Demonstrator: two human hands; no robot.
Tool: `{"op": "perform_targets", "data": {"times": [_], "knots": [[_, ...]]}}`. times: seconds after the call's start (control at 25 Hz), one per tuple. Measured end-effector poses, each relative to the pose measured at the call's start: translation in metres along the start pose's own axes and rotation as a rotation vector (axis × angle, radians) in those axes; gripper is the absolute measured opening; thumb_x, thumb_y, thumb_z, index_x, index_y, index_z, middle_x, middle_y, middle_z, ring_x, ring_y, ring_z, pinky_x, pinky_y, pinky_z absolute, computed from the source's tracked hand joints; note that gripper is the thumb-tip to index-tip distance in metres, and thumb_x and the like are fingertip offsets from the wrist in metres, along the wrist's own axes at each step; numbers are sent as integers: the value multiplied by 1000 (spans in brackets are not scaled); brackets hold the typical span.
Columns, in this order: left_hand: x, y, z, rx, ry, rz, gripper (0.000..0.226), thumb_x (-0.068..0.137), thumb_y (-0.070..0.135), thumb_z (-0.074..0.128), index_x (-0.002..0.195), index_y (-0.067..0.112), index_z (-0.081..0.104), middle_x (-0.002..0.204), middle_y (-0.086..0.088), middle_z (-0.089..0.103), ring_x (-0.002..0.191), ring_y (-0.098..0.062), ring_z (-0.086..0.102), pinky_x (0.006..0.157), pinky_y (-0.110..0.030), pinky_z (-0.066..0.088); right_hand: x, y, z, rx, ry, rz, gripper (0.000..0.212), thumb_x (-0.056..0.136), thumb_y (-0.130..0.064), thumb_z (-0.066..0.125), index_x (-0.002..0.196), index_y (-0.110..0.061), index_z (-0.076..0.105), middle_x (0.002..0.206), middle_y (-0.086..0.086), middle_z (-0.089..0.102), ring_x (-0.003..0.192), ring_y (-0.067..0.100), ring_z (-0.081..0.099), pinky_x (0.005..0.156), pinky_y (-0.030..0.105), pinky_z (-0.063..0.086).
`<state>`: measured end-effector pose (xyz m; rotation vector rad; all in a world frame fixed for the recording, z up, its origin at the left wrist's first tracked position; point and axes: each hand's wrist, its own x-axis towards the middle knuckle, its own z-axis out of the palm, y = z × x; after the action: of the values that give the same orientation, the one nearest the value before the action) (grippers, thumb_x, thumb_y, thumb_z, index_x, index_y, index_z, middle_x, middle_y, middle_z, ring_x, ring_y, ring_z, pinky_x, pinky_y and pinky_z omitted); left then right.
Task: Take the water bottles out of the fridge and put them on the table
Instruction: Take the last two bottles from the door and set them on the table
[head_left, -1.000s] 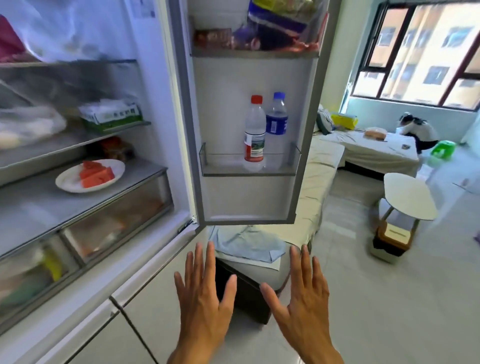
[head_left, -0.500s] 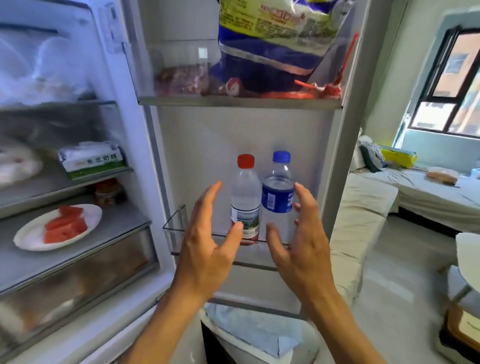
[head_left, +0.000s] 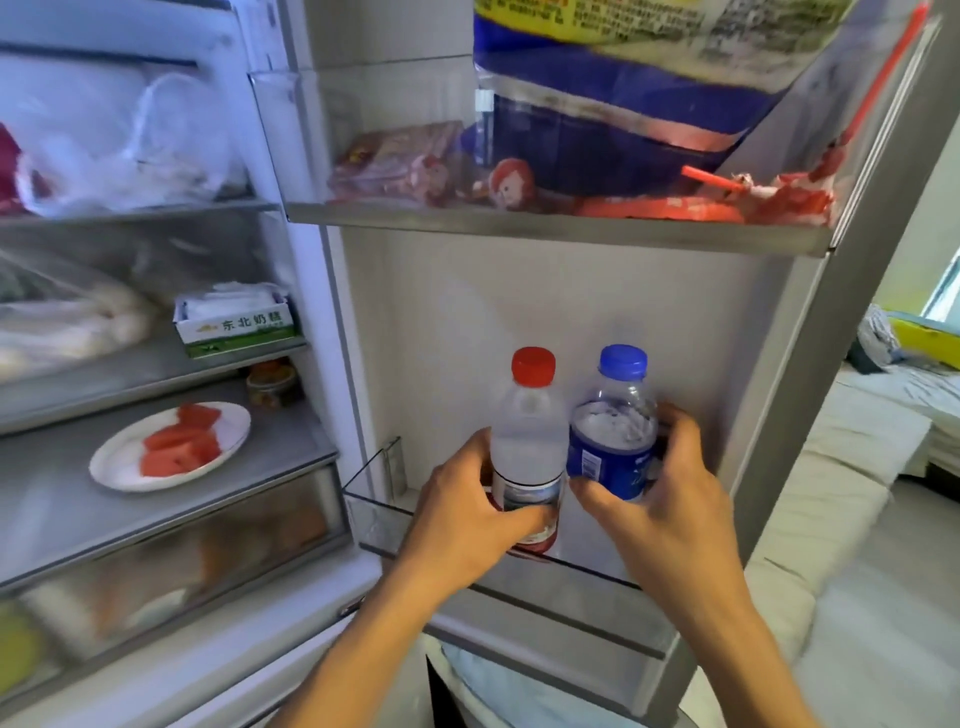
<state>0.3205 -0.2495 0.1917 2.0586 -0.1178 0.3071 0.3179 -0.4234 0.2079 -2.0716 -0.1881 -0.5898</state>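
Bare forearms rise from six o'clock into the open fridge door. The left hand (head_left: 467, 512) wraps the red-capped bottle (head_left: 529, 441); the right hand (head_left: 660, 499) wraps the blue-capped bottle (head_left: 613, 441). Both clear, ribbed plastic bottles stand upright, touching, in the transparent door bin (head_left: 374, 514). At nine o'clock, a white plate (head_left: 124, 467) of watermelon.

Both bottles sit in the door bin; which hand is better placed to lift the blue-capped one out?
Right. The right hand is already wrapped around the blue-capped bottle, while the left hand grips the red-capped bottle beside it in the door bin.
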Motion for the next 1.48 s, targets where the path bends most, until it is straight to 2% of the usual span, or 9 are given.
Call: {"op": "perform_targets", "data": {"times": [0.12,0.24,0.36,0.52,0.72,0.96,1.16,1.36,1.48], "knots": [[-17,14,-16,-12,155,103,63,61,34,91,114,40,57,104,20,71,98,-1,67,81,-24,58,-5,-17,-3,165,11,-75,77,64,-25,88,120,-41,38,100,-34,61,95,4,67,74,24,53],[-37,39,-50,13,305,177,70,60,25,93,121,29,58,110,15,71,103,-6,67,84,-22,56,-5,-44,-6,379,-31,-189,78,64,-15,88,127,-28,44,116,-17,65,102,9,67,71,23,56],[-68,52,-89,106,405,181,70,58,20,93,120,23,59,108,13,71,99,-6,69,82,-19,56,-8,-72,5,546,-203,-276,70,64,-14,91,121,-22,53,111,-11,67,98,13,66,63,22,57],[-141,22,-121,173,498,-10,70,59,18,93,118,30,58,102,14,73,94,-4,69,79,-19,56,-57,-87,56,707,-479,-202,69,59,-16,93,114,-28,53,107,-14,68,97,7,66,73,19,56],[-274,-39,-143,217,611,-283,67,63,22,90,116,44,56,106,21,70,99,-7,67,83,-27,56,-174,-95,128,648,-778,-140,65,56,-30,88,110,-40,53,101,-18,68,86,8,67,71,35,57],[-473,-83,-179,140,794,-520,65,62,24,88,116,41,58,104,18,72,96,-6,68,83,-30,57,-357,-145,169,572,-1087,-123,71,56,-27,90,110,-51,49,103,-32,64,92,-5,61,72,25,51],[-653,-69,-218,127,1023,-603,69,64,16,88,120,41,56,108,24,69,98,3,67,82,-19,55,-527,-225,168,606,-1263,-165,73,60,-21,90,100,-60,44,100,-41,58,89,-12,59,66,17,45],[-814,-46,-237,158,1379,-728,78,59,23,87,124,42,49,107,20,71,93,-3,69,77,-34,60,-677,-306,155,663,-1505,-276,66,63,0,86,93,-46,49,82,-28,67,78,-17,61,63,0,42],[-887,-39,-248,175,1561,-784,75,54,26,85,115,51,50,104,24,71,90,-3,70,78,-37,60,-749,-337,157,632,-1676,-446,60,67,-10,86,97,-47,50,89,-24,69,87,-8,65,66,3,46]]}}
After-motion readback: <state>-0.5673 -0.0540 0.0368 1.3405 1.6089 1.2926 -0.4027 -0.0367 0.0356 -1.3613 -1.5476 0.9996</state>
